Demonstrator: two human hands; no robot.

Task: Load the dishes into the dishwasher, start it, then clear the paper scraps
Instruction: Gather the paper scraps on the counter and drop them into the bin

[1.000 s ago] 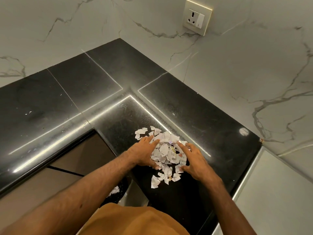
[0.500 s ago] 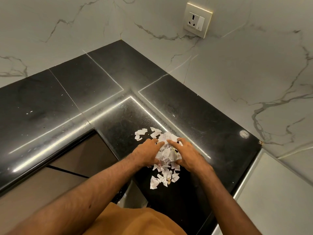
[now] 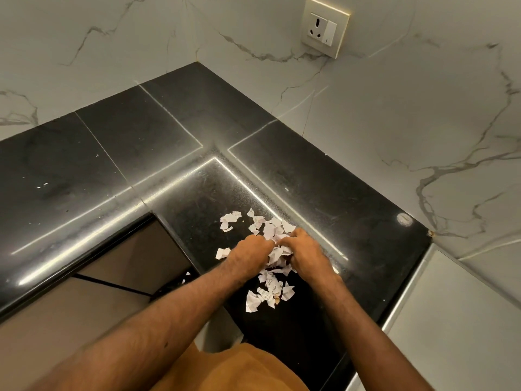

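Head view: paper scraps [image 3: 270, 229] are being gathered near the inner front corner of the black countertop [image 3: 169, 131]. They are being squeezed between the left hand [image 3: 248, 251] and right hand [image 3: 306, 249], fingers curled round the heap. Loose pieces are being shown scattered around both hands.

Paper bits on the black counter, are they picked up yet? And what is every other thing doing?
paper scraps: torn, some bunched between the hands, others lying loose around them.
left hand: fingers curled, gripping the bunch.
right hand: fingers curled, gripping the bunch.
counter: black, glossy, bearing the scraps.
wall socket: nothing plugged in.
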